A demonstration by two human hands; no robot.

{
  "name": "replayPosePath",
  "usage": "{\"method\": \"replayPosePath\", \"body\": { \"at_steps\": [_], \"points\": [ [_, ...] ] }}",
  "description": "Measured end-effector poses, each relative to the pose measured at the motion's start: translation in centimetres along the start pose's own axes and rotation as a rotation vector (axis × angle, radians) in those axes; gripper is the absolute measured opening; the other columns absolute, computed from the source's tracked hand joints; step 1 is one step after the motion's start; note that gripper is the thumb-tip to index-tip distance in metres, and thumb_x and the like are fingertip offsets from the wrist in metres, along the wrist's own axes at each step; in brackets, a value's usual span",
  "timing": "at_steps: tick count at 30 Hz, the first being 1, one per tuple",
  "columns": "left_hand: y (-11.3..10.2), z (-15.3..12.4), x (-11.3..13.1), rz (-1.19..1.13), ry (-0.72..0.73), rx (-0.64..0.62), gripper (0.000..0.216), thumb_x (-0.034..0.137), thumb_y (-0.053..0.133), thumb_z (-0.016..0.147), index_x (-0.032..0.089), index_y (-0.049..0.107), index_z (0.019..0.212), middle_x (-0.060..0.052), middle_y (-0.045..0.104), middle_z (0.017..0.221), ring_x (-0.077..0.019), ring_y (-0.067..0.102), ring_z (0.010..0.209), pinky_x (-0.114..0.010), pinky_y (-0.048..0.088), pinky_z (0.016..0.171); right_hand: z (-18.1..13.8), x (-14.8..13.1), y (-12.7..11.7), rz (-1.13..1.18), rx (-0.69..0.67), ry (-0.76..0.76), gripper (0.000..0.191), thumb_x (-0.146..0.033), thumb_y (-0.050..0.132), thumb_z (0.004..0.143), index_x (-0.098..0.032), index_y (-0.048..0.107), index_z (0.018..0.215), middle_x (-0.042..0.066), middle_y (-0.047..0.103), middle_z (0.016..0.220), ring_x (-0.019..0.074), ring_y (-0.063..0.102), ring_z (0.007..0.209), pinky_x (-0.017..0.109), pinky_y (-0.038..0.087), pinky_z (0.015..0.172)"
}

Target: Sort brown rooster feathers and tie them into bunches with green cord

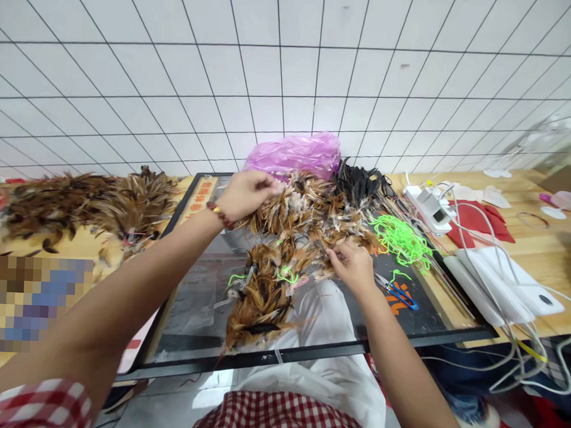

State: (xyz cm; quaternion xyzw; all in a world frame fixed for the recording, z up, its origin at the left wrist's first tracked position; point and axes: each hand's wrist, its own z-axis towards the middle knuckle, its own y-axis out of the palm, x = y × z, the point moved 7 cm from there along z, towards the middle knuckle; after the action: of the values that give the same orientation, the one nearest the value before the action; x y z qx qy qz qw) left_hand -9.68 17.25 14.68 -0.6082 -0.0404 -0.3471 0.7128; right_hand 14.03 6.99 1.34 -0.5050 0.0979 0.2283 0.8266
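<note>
Green string (288, 275) among near feathers (253, 304), perhaps partly gathered; big heap (309, 209) remaining; pinching feather (321, 246) with right hand (354, 265); left hand's (246, 196) hold unclear.

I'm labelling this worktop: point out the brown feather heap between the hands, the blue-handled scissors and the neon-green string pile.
Brown feather heap (302, 208): head view, middle of the heap.
Blue-handled scissors (398, 293): head view, handles near the blades.
Neon-green string pile (401, 240): head view, middle of the tangle.
</note>
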Motion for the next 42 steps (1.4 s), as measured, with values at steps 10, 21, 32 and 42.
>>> {"method": "replayPosePath", "body": {
  "at_steps": [10, 21, 32, 42],
  "points": [
    [-0.1, -9.0, -0.3, 0.187, -0.061, -0.102, 0.037, 0.044, 0.053, 0.083, 0.017, 0.065, 0.104, -0.011, 0.063, 0.109, -0.0257, 0.058, 0.103, -0.04, 0.045, 0.094, -0.8, -1.3, -2.4, 0.07, 0.187, -0.042, 0.018, -0.032, 0.056, 0.09, -0.021, 0.068, 0.097, 0.007, 0.068, 0.102, 0.0216, 0.058, 0.098, 0.035, 0.039, 0.084],
    [7.4, -27.6, -2.9, 0.176, -0.46, -0.425, 0.027, 0.047, 0.05, 0.085, 0.022, 0.059, 0.082, -0.009, 0.065, 0.097, -0.0252, 0.064, 0.087, -0.035, 0.046, 0.073, -6.9, -9.0, 0.4, 0.184, -0.124, -0.194, 0.014, -0.025, 0.055, 0.092, -0.024, 0.07, 0.091, 0.003, 0.071, 0.094, 0.0182, 0.06, 0.089, 0.033, 0.035, 0.078],
    [-3.3, -22.5, -10.7, 0.014, -0.674, -0.077, 0.041, 0.06, 0.048, 0.078, 0.022, 0.064, 0.075, -0.001, 0.062, 0.061, -0.0195, 0.058, 0.061, -0.028, 0.043, 0.058, -7.0, -6.4, 0.9, 0.182, -0.069, -0.109, 0.015, -0.028, 0.055, 0.092, -0.024, 0.069, 0.087, 0.003, 0.071, 0.089, 0.0183, 0.062, 0.09, 0.034, 0.036, 0.081],
    [0.6, -15.5, -13.3, 0.005, -0.503, -0.424, 0.034, 0.056, 0.064, 0.064, 0.022, 0.066, 0.064, -0.003, 0.068, 0.067, -0.0205, 0.062, 0.07, -0.028, 0.046, 0.066, -7.3, -6.1, 1.2, 0.215, -0.075, -0.088, 0.014, -0.027, 0.056, 0.092, -0.024, 0.068, 0.085, 0.003, 0.072, 0.087, 0.019, 0.063, 0.085, 0.035, 0.038, 0.079]
  ]
}}
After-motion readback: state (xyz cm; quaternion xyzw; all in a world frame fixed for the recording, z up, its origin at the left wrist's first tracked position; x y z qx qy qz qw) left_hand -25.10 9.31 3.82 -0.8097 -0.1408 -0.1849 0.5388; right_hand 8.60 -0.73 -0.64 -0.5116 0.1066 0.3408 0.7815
